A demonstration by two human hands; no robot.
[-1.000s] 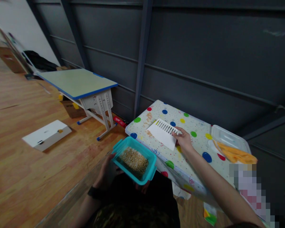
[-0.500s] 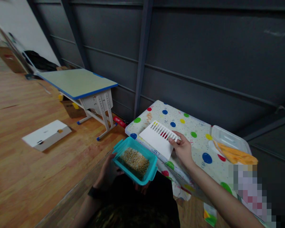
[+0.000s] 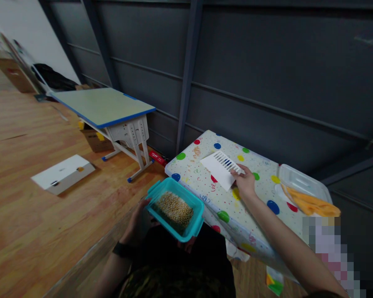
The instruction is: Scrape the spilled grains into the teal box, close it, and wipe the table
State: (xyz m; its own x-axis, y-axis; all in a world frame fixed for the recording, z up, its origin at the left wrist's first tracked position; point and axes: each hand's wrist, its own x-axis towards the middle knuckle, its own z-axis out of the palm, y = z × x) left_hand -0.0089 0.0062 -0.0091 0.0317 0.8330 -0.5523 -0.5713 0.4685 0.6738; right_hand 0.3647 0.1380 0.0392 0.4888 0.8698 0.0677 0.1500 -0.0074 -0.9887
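Observation:
My left hand (image 3: pixel 136 225) holds a teal plastic container (image 3: pixel 200 215) by its left side and from below, where most of the fingers are hidden. Round, pale yellow beans that look like soybeans (image 3: pixel 175 207) fill its bottom. In my right hand (image 3: pixel 245 182), a flat white slotted plate (image 3: pixel 219 169) is pinched at its right end; a row of narrow slots runs along its far edge. The plate is over the table (image 3: pixel 186 165), which has a balloon-patterned cover. I cannot tell whether it touches the cover.
At the table's right lie a clear plastic tray (image 3: pixel 307 182) and an orange cloth (image 3: pixel 313 202). A desk with blue edges (image 3: pixel 105 105) stands to the left by the dark wall (image 3: pixel 267 74). A white box (image 3: pixel 64 174) sits on the wooden floor.
My right hand has moved the white slotted plate away from me and slightly right, farther over the table. The teal container stays almost in place in my left hand.

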